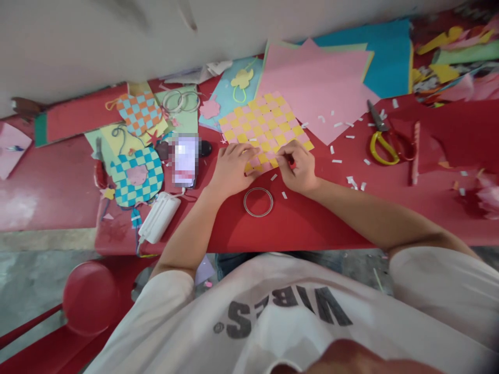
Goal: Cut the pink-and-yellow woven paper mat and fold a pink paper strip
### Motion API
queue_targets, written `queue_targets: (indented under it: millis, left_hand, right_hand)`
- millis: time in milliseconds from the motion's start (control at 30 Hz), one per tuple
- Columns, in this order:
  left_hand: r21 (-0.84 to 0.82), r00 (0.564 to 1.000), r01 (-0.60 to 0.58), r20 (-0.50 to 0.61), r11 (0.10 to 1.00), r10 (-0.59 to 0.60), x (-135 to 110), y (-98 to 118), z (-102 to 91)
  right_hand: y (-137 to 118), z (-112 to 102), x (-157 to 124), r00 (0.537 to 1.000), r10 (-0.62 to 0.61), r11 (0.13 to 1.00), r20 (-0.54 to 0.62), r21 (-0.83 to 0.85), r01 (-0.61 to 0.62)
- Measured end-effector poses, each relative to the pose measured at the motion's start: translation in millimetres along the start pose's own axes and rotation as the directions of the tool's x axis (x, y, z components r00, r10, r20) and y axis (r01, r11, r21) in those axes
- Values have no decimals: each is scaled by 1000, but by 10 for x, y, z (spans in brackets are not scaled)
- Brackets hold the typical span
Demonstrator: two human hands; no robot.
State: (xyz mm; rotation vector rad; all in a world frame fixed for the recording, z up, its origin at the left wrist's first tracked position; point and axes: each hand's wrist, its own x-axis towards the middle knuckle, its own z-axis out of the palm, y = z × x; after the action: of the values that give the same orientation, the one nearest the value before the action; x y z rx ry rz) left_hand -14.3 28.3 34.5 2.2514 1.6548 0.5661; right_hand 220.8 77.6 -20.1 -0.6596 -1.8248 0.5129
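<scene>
Left hand (232, 169): fingers spread, pressing pink-yellow paper weave (265, 127) flat, seemingly steadying it | right hand (297, 167): fingers pinched on small red piece (292, 164) at weave's edge

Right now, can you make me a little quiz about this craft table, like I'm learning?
1. True or false: the yellow-handled scissors lie to the right of the right hand.
2. Which colours are in the woven paper mat that the left hand touches? A pink and yellow, B blue and orange, C green and black.
3. Fill in the missing word: the table top is ____.

Key: 1 true; 2 A; 3 red.
</scene>
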Motion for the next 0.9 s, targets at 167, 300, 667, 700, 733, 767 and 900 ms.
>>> queue_targets:
  millis: [167, 300, 667, 700, 733, 767, 900]
  left_hand:
    - [180, 991, -51, 129, 982, 28, 20, 33, 105]
    - [224, 995, -68, 92, 972, 48, 43, 5, 159]
    - [261, 997, -68, 62, 963, 54, 51, -44, 250]
    - [259, 997, -70, 58, 963, 57, 53, -51, 252]
    - [254, 997, -72, 54, 965, 60, 56, -58, 254]
    - [245, 997, -73, 49, 967, 62, 59, -66, 254]
    - [171, 997, -80, 37, 982, 74, 78, -115, 253]
  right_hand:
    - [23, 3, 22, 1000, 30, 999, -4, 13, -30]
    - [6, 4, 23, 997, 68, 998, 26, 12, -68]
    - [2, 18, -4, 976, 135, 990, 173, -68, -124]
    - [-4, 18, -2, 973, 122, 990, 195, -88, -106]
    - [-10, 17, 2, 970, 102, 991, 219, -111, -79]
    - [-17, 17, 8, 966, 79, 990, 246, -134, -47]
    - [-30, 15, 32, 922, 13, 983, 386, -176, 59]
